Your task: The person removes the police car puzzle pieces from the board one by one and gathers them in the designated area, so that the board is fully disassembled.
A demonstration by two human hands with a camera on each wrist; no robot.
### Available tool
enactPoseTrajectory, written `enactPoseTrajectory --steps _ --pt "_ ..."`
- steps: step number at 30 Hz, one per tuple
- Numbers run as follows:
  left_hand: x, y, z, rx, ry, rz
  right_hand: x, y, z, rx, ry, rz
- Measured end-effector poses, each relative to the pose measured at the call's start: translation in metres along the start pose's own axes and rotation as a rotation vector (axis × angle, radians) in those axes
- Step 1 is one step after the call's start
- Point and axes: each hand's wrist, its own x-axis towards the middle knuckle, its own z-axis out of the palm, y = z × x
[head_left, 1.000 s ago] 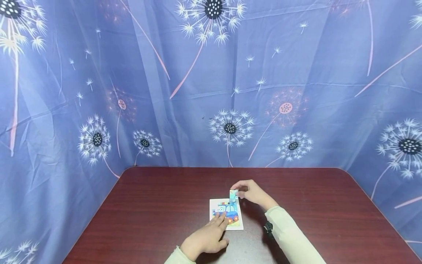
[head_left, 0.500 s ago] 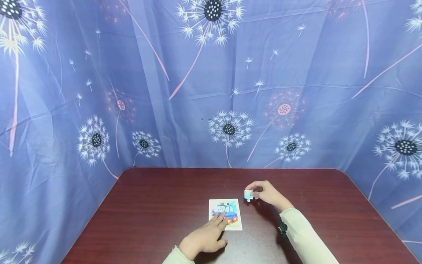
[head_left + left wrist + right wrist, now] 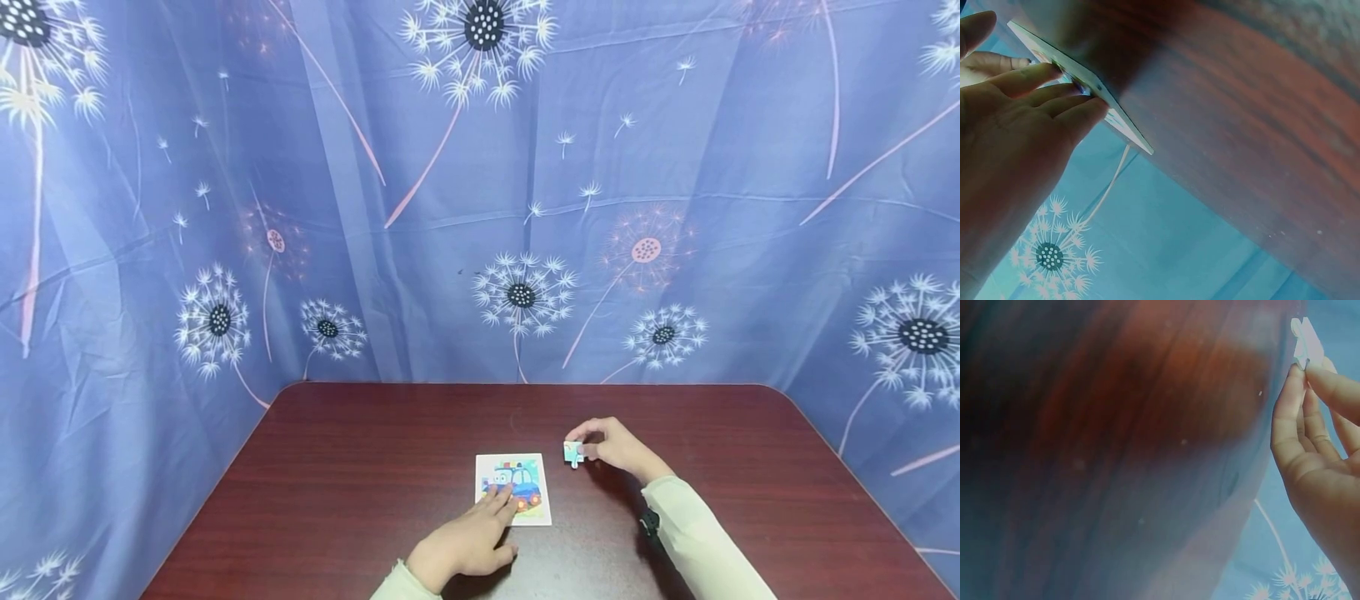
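A square jigsaw puzzle with a white border and a picture of a blue car lies flat on the table. The left hand rests on its lower left part, fingers stretched out over the picture; the left wrist view shows those fingers against the board. Just right of the puzzle, the right hand pinches a small light-blue jigsaw piece between thumb and fingers, its knob pointing down. In the right wrist view the piece sits at the fingertips, apart from the board.
The dark red-brown wooden table has rounded far corners. Behind it and at both sides hangs a blue curtain printed with dandelions. A black round object is on the right sleeve.
From above the puzzle's upper right corner, the right hand has moved right with the jigsaw piece, then slightly lower and nearer. The left hand has stayed on the puzzle.
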Motion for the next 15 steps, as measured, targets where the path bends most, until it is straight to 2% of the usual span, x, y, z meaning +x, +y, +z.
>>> enactPoseTrajectory --steps 9,15 --pt "-0.0012 -0.0004 -0.0006 0.001 -0.006 -0.002 -0.0007 0.0015 0.0016 0.031 -0.005 -0.020" --pt "-0.0002 -0.0015 -0.0005 -0.001 -0.005 0.011 0.0021 0.0035 0.0034 -0.028 0.005 -0.004"
